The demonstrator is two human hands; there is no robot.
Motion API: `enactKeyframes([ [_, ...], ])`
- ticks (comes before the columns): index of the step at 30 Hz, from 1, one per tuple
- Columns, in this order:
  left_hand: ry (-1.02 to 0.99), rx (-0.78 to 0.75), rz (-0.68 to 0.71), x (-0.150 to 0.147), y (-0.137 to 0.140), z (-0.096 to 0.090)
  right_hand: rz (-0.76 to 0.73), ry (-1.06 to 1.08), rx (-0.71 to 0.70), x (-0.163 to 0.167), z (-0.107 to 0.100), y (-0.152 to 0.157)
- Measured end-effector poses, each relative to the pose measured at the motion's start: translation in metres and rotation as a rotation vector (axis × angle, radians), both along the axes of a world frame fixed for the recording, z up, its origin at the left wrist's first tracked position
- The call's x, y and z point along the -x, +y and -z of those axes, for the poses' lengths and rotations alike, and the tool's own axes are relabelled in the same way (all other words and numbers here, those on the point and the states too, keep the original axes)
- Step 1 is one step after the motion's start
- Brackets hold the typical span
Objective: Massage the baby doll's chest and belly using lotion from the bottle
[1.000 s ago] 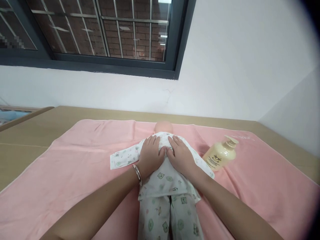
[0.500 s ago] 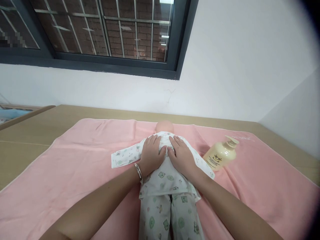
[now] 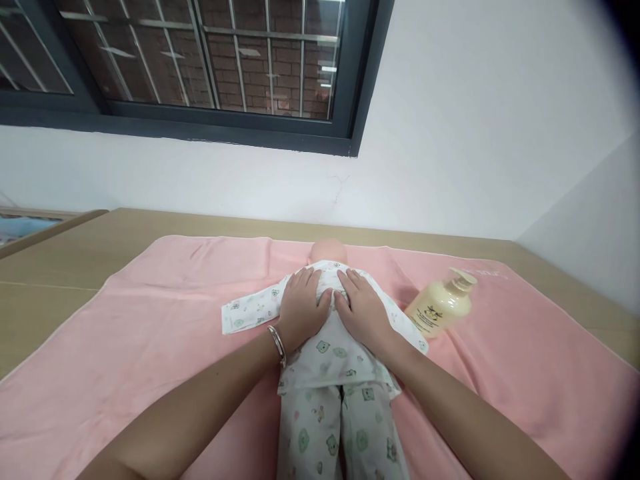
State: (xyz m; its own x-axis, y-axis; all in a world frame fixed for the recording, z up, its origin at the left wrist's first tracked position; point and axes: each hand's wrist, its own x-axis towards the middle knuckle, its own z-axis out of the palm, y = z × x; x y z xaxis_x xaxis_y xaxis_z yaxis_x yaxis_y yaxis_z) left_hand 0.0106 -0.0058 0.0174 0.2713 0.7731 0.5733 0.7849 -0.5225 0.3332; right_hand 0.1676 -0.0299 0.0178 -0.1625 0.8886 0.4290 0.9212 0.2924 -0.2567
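A baby doll point(image 3: 336, 360) in white pajamas with green animal prints lies face down on a pink blanket point(image 3: 165, 373). Its bald head point(image 3: 328, 251) points away from me, and one sleeve stretches out to the left. My left hand point(image 3: 304, 307) rests flat on the left of the doll's upper back, fingers extended. On the right of the upper back lies my right hand point(image 3: 364, 310), also flat with fingers out. The two thumbs are close together over the spine. A silver bracelet point(image 3: 277, 345) circles my left wrist.
A yellow pump bottle point(image 3: 437, 308) leans on the blanket just right of the doll's right sleeve. Under the blanket is a wooden surface point(image 3: 55, 267) that meets a white wall point(image 3: 450, 133). A dark-framed barred window point(image 3: 240, 60) is above.
Both hands stay in the same place on the doll's back. The view has shifted only very slightly.
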Motion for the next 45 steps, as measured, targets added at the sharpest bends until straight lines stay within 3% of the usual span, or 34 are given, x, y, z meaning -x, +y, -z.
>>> enactKeyframes([
  [11, 0.06, -0.053, 0.007, 0.0, 0.002, 0.001, -0.05, 0.012, 0.004, -0.004, 0.005, 0.009],
  [15, 0.114, -0.171, 0.016, 0.0, -0.002, 0.001, -0.088, -0.015, 0.022, -0.004, 0.002, 0.01],
  [19, 0.128, -0.27, 0.003, -0.001, -0.011, 0.001, -0.025, -0.122, 0.016, 0.006, -0.006, -0.012],
  [23, 0.089, -0.196, -0.016, -0.002, -0.012, 0.001, 0.03, -0.197, 0.013, 0.012, -0.012, -0.028],
  [28, 0.083, -0.063, 0.064, 0.002, 0.005, 0.005, -0.028, -0.103, 0.054, -0.004, -0.008, 0.004],
  [31, 0.081, -0.088, 0.1, 0.003, 0.008, 0.005, -0.105, -0.079, 0.051, -0.009, -0.006, 0.018],
  [36, 0.087, -0.243, 0.072, 0.0, -0.01, 0.0, -0.086, -0.143, -0.012, 0.008, -0.007, -0.014],
  [39, 0.106, -0.193, 0.026, -0.001, -0.015, 0.0, -0.053, -0.161, -0.036, 0.015, -0.007, -0.029],
  [42, 0.097, -0.074, -0.01, -0.001, -0.007, 0.003, -0.006, -0.095, 0.009, 0.007, -0.006, -0.017],
  [45, 0.079, -0.028, 0.025, 0.001, 0.004, 0.005, -0.056, -0.073, 0.039, -0.005, -0.005, 0.007],
])
